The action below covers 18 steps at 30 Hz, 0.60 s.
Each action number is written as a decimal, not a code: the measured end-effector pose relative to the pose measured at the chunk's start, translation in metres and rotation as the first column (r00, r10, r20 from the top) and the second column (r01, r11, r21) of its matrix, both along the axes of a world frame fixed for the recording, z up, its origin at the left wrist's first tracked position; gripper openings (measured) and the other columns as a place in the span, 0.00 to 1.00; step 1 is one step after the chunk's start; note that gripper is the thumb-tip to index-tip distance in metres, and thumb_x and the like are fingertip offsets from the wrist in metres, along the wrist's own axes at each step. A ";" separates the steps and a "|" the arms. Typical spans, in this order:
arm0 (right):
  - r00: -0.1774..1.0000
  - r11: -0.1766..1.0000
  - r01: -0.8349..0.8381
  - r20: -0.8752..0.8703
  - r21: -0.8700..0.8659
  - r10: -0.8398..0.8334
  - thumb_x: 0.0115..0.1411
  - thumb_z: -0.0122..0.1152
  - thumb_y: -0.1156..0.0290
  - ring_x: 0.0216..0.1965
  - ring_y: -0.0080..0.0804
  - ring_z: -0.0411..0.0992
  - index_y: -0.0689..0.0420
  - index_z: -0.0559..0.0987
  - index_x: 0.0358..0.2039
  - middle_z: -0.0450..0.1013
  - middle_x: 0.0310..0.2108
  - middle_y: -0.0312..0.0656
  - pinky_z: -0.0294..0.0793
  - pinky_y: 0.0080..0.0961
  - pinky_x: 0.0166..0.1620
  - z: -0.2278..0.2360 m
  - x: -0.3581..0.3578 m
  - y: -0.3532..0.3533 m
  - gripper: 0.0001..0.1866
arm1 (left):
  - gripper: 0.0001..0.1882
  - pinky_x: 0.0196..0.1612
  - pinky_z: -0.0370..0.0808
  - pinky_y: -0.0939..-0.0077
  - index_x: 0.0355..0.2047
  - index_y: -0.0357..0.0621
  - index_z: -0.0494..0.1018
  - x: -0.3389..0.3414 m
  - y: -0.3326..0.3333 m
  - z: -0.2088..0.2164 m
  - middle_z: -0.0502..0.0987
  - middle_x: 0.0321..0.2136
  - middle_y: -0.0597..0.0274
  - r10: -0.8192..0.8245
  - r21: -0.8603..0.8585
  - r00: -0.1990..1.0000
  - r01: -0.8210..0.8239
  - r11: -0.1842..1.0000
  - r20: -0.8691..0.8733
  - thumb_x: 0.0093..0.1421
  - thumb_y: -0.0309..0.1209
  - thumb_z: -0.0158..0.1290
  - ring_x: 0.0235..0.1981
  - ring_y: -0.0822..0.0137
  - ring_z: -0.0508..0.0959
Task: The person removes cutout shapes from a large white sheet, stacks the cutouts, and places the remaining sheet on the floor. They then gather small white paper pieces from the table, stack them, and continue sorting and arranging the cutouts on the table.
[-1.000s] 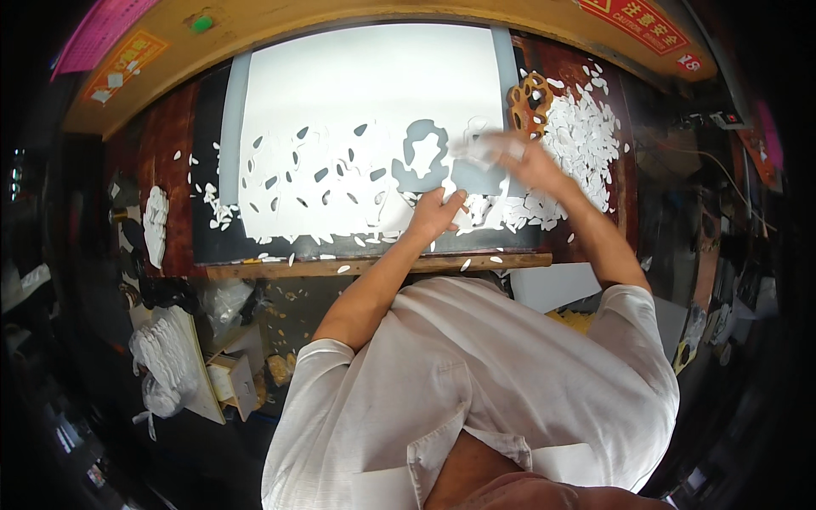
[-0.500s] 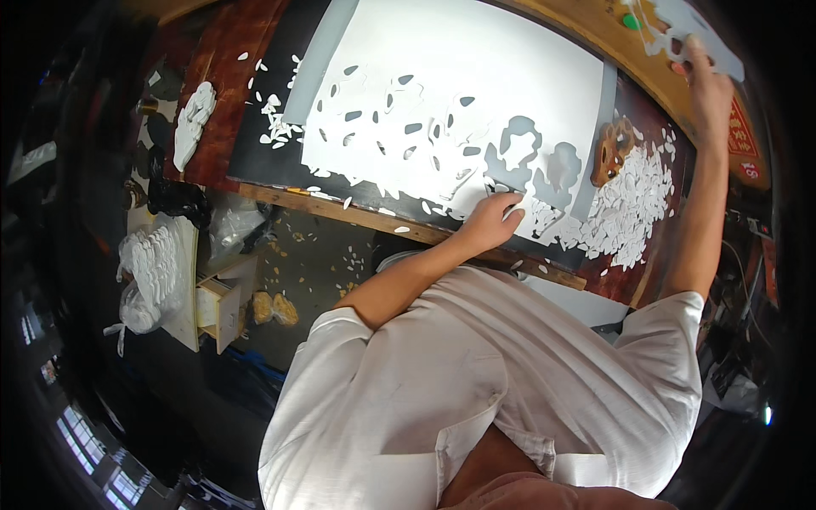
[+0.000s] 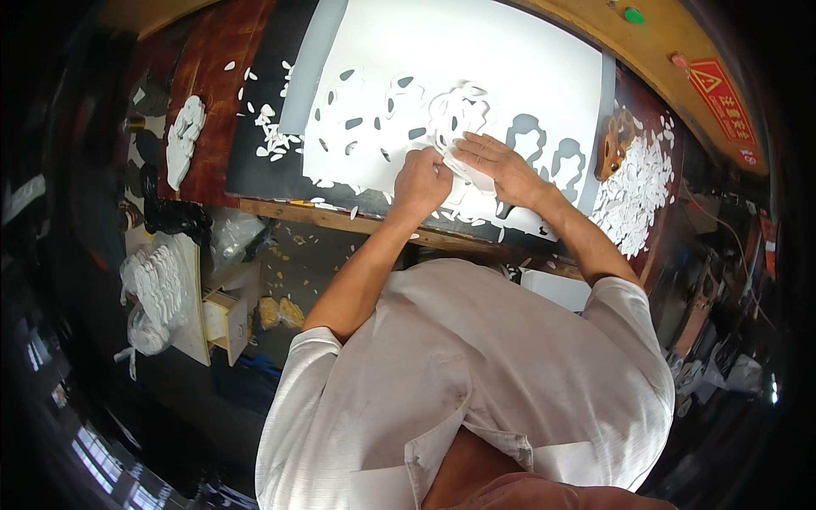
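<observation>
On a large white sheet (image 3: 476, 51) lies a small layered pile of white cut-out shapes (image 3: 463, 106) with curvy outlines and holes. My left hand (image 3: 422, 180) is closed at the pile's near left edge, its thumb and forefinger pinching the rim of a cut-out. Flat over the near right part of the pile rests my right hand (image 3: 503, 170), fingers stretched out and pressed on the top shape. Right of that hand, two curvy cut-out openings (image 3: 568, 166) in the sheet show grey beneath. Small oval slits (image 3: 353, 124) dot the sheet's left part.
A heap of small white scraps (image 3: 633, 200) covers the table's right end, beside a brown wooden-looking template (image 3: 614, 144). White cut-outs (image 3: 184, 140) are stacked at the far left. Past the right edge stands a yellowish machine panel (image 3: 663, 38) with a green button (image 3: 633, 16).
My right hand has come from the machine panel at the upper right, where it held a pale flat piece, down to the sheet. My left hand has moved left and up to the pile.
</observation>
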State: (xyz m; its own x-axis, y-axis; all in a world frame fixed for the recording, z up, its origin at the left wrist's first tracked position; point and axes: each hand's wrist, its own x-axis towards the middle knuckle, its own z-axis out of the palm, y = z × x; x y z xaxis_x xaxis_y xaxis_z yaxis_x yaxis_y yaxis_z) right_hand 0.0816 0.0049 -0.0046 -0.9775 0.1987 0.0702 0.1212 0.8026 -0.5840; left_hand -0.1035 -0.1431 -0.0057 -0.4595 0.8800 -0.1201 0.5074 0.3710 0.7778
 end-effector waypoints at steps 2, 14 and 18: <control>0.999 0.995 -0.037 0.008 -0.097 0.038 0.51 0.55 0.91 0.75 0.45 0.57 0.53 0.71 0.69 0.66 0.70 0.45 0.55 0.42 0.77 0.008 -0.003 0.009 0.43 | 0.13 0.43 0.80 0.57 0.42 0.37 0.75 -0.010 0.003 0.004 0.79 0.37 0.44 0.023 -0.035 0.987 -0.018 0.999 0.157 0.62 0.32 0.57 0.37 0.45 0.82; 0.984 0.992 -0.037 0.178 0.118 0.016 0.51 0.65 0.80 0.76 0.47 0.54 0.56 0.62 0.73 0.60 0.74 0.47 0.51 0.43 0.78 0.008 0.007 -0.004 0.47 | 0.18 0.50 0.83 0.64 0.49 0.37 0.76 -0.029 0.020 0.010 0.82 0.41 0.54 0.218 -0.273 0.233 0.236 0.933 0.948 0.70 0.40 0.54 0.45 0.59 0.85; 0.990 0.982 0.135 -0.015 -0.132 -0.138 0.60 0.66 0.77 0.70 0.48 0.66 0.56 0.71 0.68 0.70 0.67 0.47 0.64 0.40 0.72 0.002 -0.003 -0.003 0.34 | 0.22 0.53 0.82 0.60 0.50 0.35 0.73 -0.025 0.017 0.005 0.82 0.42 0.50 0.233 -0.251 0.109 0.201 0.947 0.966 0.74 0.45 0.46 0.46 0.57 0.84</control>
State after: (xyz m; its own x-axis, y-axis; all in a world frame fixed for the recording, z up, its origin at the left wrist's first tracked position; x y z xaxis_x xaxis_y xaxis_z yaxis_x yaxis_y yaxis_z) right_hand 0.0788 0.0020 -0.0026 -0.9390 0.3390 0.0577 0.2093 0.6965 -0.6863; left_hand -0.1280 -0.1260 -0.0008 0.2431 0.6998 -0.6717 -0.6273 0.6416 0.4414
